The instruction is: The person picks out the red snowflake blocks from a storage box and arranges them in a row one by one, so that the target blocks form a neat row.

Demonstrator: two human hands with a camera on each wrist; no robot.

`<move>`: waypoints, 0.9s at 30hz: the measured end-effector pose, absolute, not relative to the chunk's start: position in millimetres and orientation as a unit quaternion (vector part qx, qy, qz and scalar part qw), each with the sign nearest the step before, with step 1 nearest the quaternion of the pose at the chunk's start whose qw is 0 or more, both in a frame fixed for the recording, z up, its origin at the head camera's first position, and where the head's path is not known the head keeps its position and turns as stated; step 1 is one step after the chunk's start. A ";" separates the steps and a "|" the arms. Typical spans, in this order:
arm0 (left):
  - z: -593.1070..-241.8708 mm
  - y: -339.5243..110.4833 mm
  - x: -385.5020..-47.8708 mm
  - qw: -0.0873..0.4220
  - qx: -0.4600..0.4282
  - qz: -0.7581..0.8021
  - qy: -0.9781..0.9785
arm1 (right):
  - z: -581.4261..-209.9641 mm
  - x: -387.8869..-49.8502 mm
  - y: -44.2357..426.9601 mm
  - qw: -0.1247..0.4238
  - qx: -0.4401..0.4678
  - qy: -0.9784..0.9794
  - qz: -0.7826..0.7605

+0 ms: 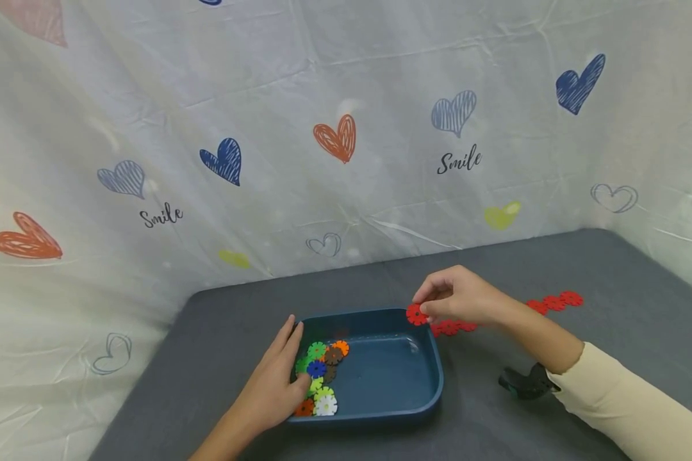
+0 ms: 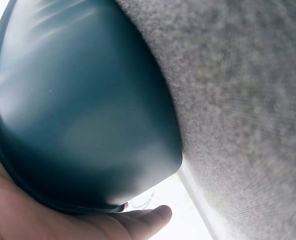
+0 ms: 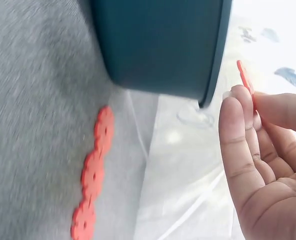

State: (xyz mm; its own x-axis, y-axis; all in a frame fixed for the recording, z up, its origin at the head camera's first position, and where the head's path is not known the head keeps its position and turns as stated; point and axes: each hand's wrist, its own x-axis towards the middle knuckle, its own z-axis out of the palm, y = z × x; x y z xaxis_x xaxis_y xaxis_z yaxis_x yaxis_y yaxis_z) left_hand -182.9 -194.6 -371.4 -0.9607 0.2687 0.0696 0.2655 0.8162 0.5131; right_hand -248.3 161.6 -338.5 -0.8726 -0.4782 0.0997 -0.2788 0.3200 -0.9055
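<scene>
A red notched plastic disc [image 1: 416, 314] is pinched between the thumb and fingers of my right hand [image 1: 458, 296], above the right back corner of a dark blue tray [image 1: 380, 413]. The right wrist view shows the same disc [image 3: 244, 76] edge-on at the fingertips. My left hand [image 1: 277, 378] rests over the tray's left rim, its thumb on the inner side and its fingers reaching along the outside. Inside the tray's left part lie several loose discs: green, blue [image 1: 316, 369], brown, orange, yellow-green and a white one [image 1: 325, 404].
A line of joined red discs [image 1: 553, 303] lies on the grey table to the tray's right, partly hidden by my right arm. A black strap-like object [image 1: 525, 382] is by my right wrist. Behind the table hangs a white curtain [image 1: 380, 192] printed with hearts.
</scene>
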 end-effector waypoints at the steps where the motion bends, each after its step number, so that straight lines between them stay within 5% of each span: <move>1: -371.6 -194.7 -183.1 0.003 0.140 0.269 0.953 | -338.3 -248.1 164.7 0.090 -0.233 0.808 -0.534; 27: -375.0 -196.3 -186.6 0.007 0.137 0.270 0.953 | -330.6 -241.2 257.1 0.011 -0.146 0.863 -0.483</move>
State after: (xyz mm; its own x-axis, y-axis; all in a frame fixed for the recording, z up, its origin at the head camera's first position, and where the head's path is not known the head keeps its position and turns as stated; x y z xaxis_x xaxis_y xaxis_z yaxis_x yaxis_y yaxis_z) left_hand -186.6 -196.3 -375.0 -0.9626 0.2642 0.0598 0.2562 0.8165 0.5174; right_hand -241.2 257.1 -330.6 -0.9573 -0.2624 0.1214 -0.2406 0.4903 -0.8377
